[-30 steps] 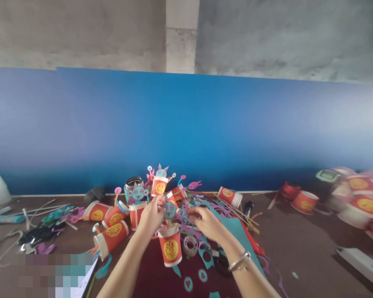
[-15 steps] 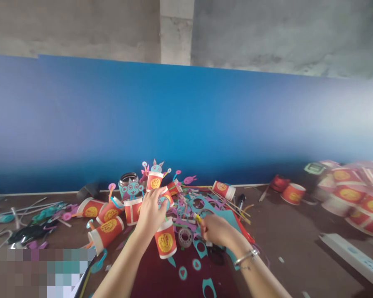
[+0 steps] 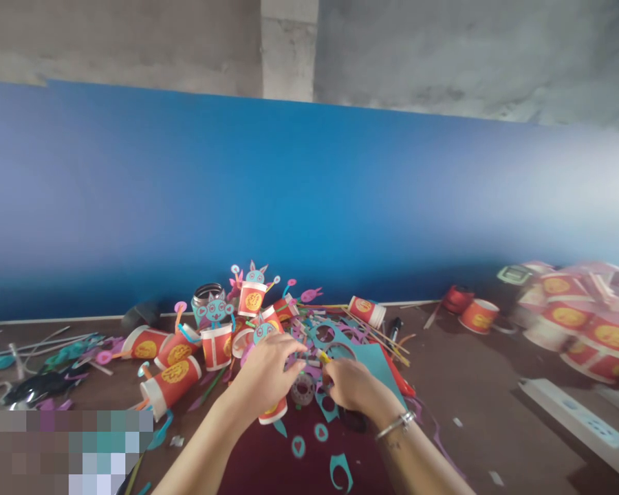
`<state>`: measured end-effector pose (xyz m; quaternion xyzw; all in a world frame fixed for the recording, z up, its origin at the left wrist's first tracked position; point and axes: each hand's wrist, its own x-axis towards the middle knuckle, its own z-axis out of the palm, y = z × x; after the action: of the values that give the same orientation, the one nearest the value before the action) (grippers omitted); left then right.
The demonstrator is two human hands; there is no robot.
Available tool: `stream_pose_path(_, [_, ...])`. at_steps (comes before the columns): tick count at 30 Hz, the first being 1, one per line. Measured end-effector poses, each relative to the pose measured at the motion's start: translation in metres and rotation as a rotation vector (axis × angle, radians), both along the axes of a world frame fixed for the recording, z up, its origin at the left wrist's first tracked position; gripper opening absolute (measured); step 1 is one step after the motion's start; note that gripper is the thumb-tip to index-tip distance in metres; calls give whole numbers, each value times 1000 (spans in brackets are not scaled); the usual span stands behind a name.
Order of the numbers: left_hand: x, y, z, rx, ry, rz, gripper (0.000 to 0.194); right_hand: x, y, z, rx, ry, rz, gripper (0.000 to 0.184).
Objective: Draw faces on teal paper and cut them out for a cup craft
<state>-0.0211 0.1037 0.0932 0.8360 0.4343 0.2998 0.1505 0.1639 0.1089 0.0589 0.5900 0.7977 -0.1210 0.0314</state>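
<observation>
My left hand (image 3: 271, 364) is over a red paper cup (image 3: 273, 412), hiding most of it. Its thumb and fingers are apart and point right. A blue paper character head (image 3: 263, 331) shows just behind the knuckles. My right hand (image 3: 348, 381), wearing a bracelet, is closed around a small yellow stick with a whitish end (image 3: 324, 356), tip toward the left hand. Its exact kind is too small to make out. A roll of clear tape (image 3: 303, 390) lies between the hands. Round blue heart cutouts (image 3: 298, 447) lie in front.
Decorated red cups (image 3: 172, 378) stand and lie on the left. Paper scraps (image 3: 335, 333) and a blue sheet (image 3: 379, 364) spread behind my right hand. Stacked cups (image 3: 593, 316) and a white power strip (image 3: 572, 412) are at the right. A blue partition (image 3: 309, 206) rises behind.
My left hand has moved from the cup's top down and right, its fingers now extended toward the yellow stick. My right hand still holds the stick. The view has shifted slightly.
</observation>
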Motion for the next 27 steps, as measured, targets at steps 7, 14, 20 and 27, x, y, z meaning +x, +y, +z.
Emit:
stream_pose_path(7, [-7,6,-4,45,38,28,19,-27,-14,13,45,51,76,22])
stream_pose_path(14, [-17,11,-2,97,17,85,19,-80,-43,-9,-3,-238,215,15])
stream_pose_path(20, [-38,20,5,137,-73,185,21,-97,-53,-26,55,-216,266,12])
stream_pose_path(27, [-51,21,14,87,-133,362,25,-98,-53,-30,61,-190,257,12])
